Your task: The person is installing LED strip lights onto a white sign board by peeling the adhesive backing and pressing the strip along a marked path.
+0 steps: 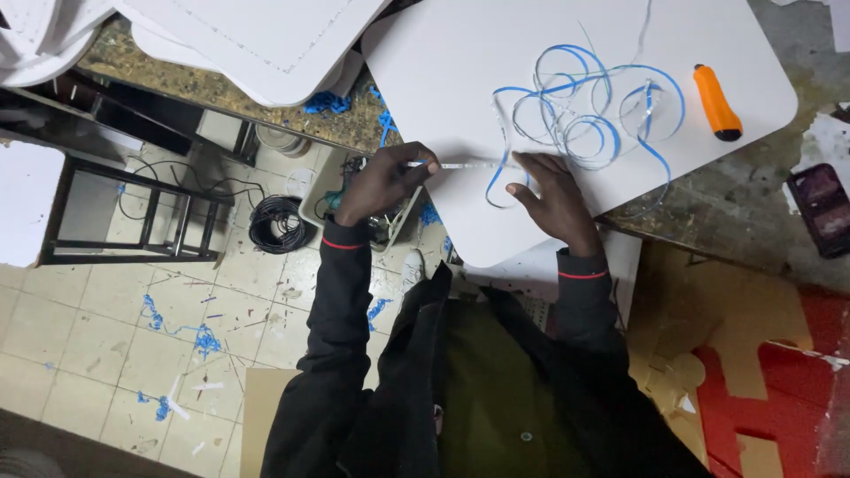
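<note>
Pinching the free end of a thin white-and-blue plastic strip (460, 165), the left hand (385, 181) has its fingertips closed together on it at the near left edge of a white, round-cornered sheet panel (443, 80) that lies on the workbench. The strip runs taut from that pinch to the right hand (551, 196), which lies palm down on the panel with its fingers spread flat, pressing the strip against the sheet (whether any finger actually curls around the strip cannot be told).

Beyond the right hand the strip breaks into a loose tangle of blue and silvery curls (589, 106), heaped on the middle of the panel. An orange utility knife with a black tip (716, 102) rests on the same panel, to the right of the curls and apart from them.

More white panels (257, 40) are stacked at the upper left, overlapping a speckled, worn bench top (212, 88). Below, on the pale tiled floor (106, 327), lie scattered blue shavings (205, 339) and a coil of black cable (278, 225). A dark phone (820, 209) sits at the far right edge of the bench.
</note>
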